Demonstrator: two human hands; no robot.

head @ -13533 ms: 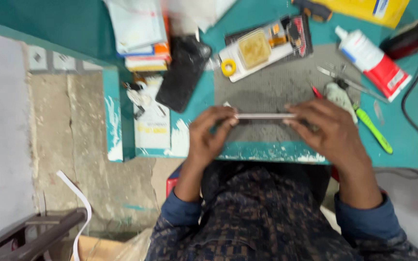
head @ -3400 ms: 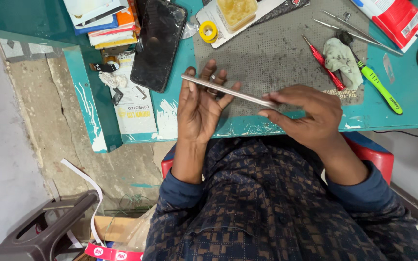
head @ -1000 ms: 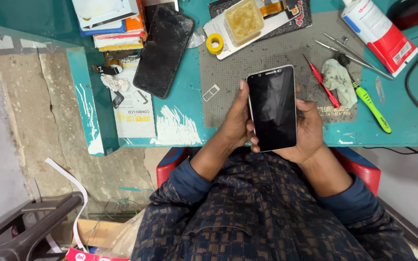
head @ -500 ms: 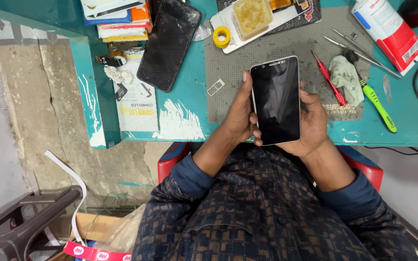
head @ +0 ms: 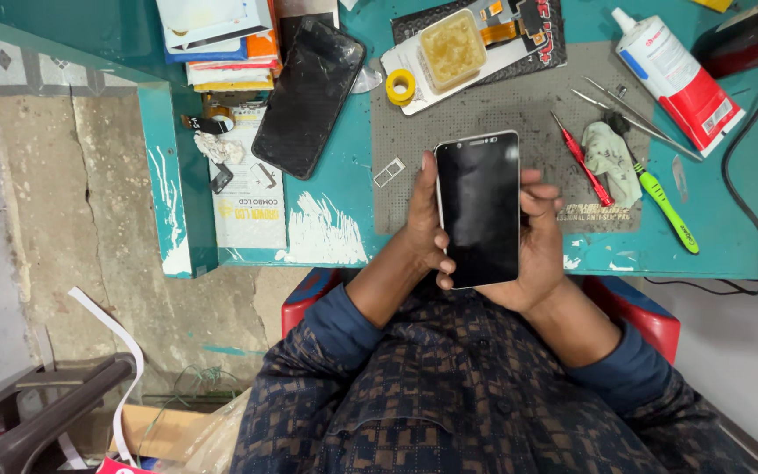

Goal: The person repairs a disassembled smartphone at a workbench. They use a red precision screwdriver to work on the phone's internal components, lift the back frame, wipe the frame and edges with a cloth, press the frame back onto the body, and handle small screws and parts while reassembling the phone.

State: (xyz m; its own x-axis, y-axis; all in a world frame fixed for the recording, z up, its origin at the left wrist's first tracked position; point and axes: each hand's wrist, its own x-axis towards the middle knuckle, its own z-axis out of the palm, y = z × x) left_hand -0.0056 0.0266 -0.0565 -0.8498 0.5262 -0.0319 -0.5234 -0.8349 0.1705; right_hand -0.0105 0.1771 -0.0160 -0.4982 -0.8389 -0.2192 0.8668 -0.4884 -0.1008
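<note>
Two hands: I have both closed around one phone, held screen-up above the near edge of the grey mat.
Far-left clutter: a stack of boxes and cards sits at the far left of the teal bench, with a second dark phone lying face-up just right of it, well apart from my hands.
Small parts: a yellow tape roll and a little metal tray piece lie between the dark phone and the mat; neither is touched.
Left hand: my left hand grips the left edge, thumb up along the side, fingertips curled under and onto the lower left corner.
Phone: upright in my grasp, glass dark and unlit, silver frame showing all round; it is off the mat, not resting on it.
Right hand: my right hand cradles the back and right edge, fingers wrapped over the right rim, snug on the frame.
Right-side tools: red screwdriver, rag, green tool, tweezers and a glue bottle lie untouched.
Step, as I judge it: checking the fitted screen and frame by hand.
Next move calls for: a firm grip on both edges and even pressure, without flexing the glass.
</note>
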